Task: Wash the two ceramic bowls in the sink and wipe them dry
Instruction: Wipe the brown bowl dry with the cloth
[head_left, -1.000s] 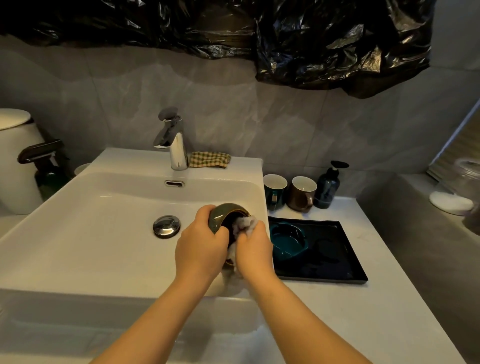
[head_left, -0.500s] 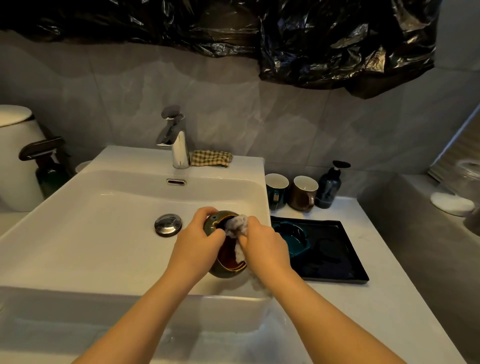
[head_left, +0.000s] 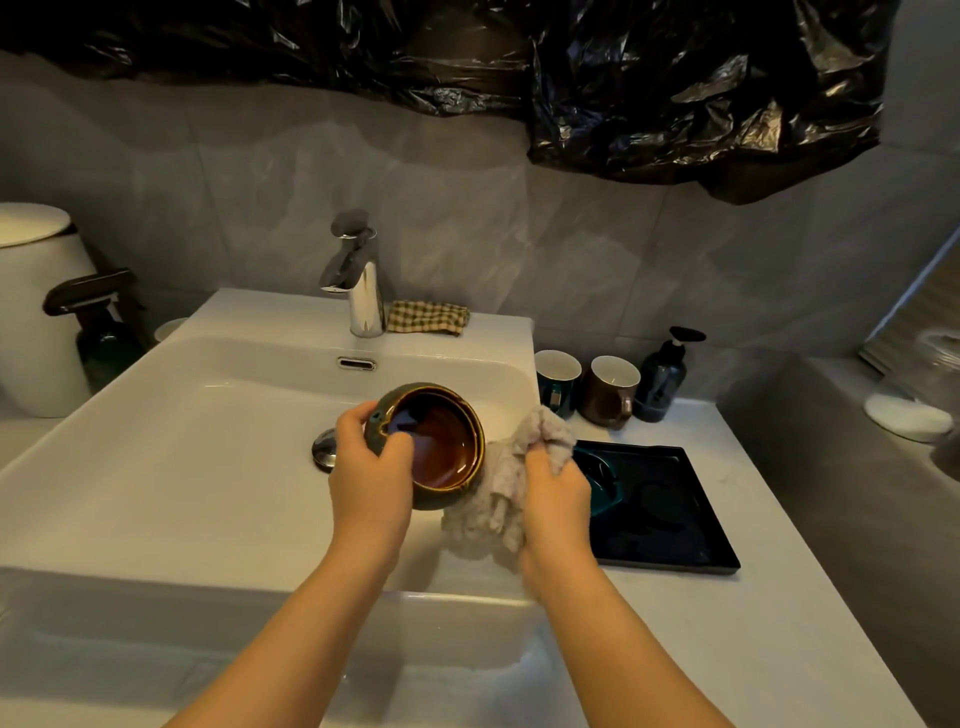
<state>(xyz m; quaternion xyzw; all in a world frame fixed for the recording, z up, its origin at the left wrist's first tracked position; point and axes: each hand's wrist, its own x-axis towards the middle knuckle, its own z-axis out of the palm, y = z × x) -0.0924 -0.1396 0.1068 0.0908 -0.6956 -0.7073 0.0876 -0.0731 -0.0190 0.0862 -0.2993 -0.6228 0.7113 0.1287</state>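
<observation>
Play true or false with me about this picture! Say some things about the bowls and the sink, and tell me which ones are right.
1. The left hand holds the brown bowl over the sink. True.
2. The right hand grips a grey cloth. True.
3. Water is pouring from the tap. False: no stream of water shows.
4. The teal bowl sits in the sink. False: it lies on the black tray on the counter beside the sink.
5. A checked cloth lies next to the tap. True.
6. The brown bowl is upside down. False: its opening faces up, tilted toward the camera.
</observation>
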